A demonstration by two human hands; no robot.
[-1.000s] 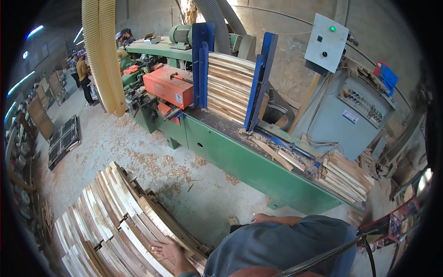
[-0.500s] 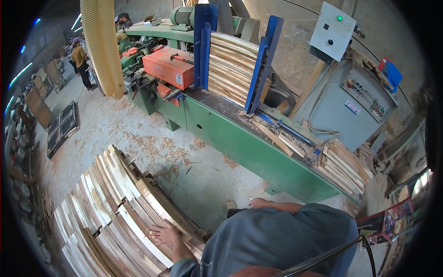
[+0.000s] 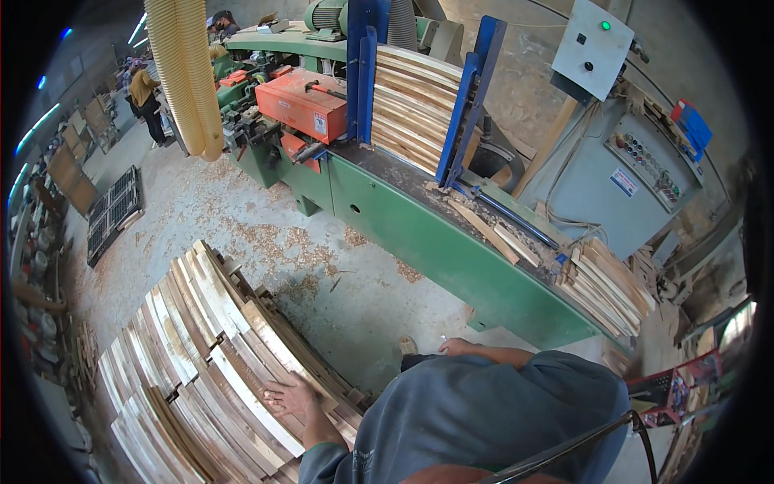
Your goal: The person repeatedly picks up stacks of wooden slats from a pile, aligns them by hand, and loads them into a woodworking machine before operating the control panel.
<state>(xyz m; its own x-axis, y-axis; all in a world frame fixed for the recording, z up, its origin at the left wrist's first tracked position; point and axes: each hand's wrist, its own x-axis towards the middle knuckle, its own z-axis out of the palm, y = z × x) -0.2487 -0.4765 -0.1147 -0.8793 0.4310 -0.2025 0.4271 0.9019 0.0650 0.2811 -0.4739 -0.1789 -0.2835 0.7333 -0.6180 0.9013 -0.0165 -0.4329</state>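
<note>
Curved pale wooden slats [image 3: 201, 355] lie stacked on the floor at lower left, the left hand [image 3: 292, 398] resting flat and open-fingered on them, the right hand [image 3: 456, 347] empty, grip unclear, before the long green woodworking machine [image 3: 451, 242].

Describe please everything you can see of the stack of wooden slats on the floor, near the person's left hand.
The stack of wooden slats lies on the concrete floor, left of the green machine. The slats are long, thin and slightly curved, pale to reddish-brown, looking like raw unfinished wood. They lie flat in overlapping rows, several layers deep, roughly parallel and not neatly squared. Sawdust and shavings surround the stack. The left hand rests open, palm down, on slats at its near edge.
</note>
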